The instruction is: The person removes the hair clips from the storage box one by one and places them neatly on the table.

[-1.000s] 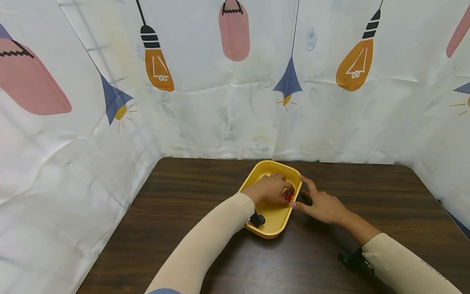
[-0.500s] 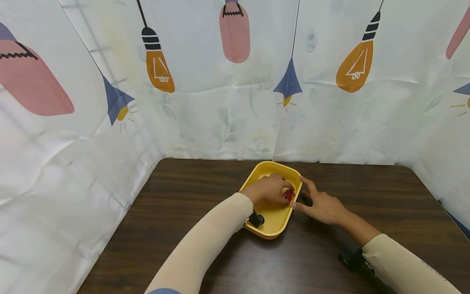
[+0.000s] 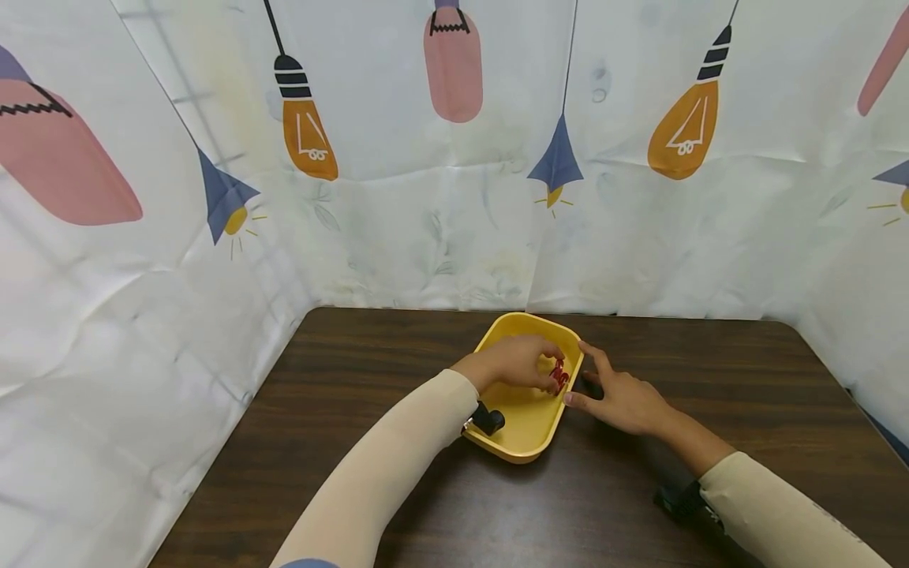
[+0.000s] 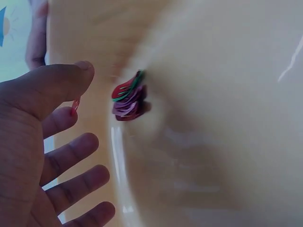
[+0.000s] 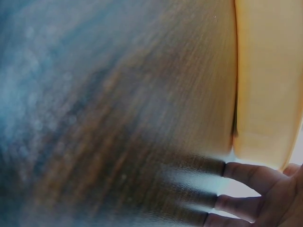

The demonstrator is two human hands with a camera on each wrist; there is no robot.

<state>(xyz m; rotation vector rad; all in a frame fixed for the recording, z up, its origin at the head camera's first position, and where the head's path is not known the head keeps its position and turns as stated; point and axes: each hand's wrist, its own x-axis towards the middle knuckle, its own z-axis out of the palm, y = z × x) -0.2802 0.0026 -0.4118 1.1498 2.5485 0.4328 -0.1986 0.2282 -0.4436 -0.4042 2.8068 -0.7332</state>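
Note:
A yellow plastic tub [image 3: 521, 430] sits on the table. My left hand [image 3: 514, 363] reaches into it from the left. In the left wrist view, its thumb and index finger pinch a small red hair clip [image 4: 75, 106], mostly hidden; the other fingers are spread. Beside those fingers, against the tub's right wall, lies a small stack of hair clips [image 4: 129, 97] in red, green and purple. My right hand [image 3: 625, 398] touches the tub's right rim from outside with thumb and index finger. In the right wrist view, its other fingers [image 5: 239, 205] reach down to the table.
The tub stands near the back edge of a dark wood-grain table [image 3: 398, 339]. Behind and to the left hangs a white curtain [image 3: 398, 229] printed with lamps. A black wrist camera [image 3: 488, 418] on the left wrist hangs over the tub's near left rim.
My left hand has drawn back a little to the left, and its fingers have parted. More of the red clips shows beside it. The right hand and the tub stay in place.

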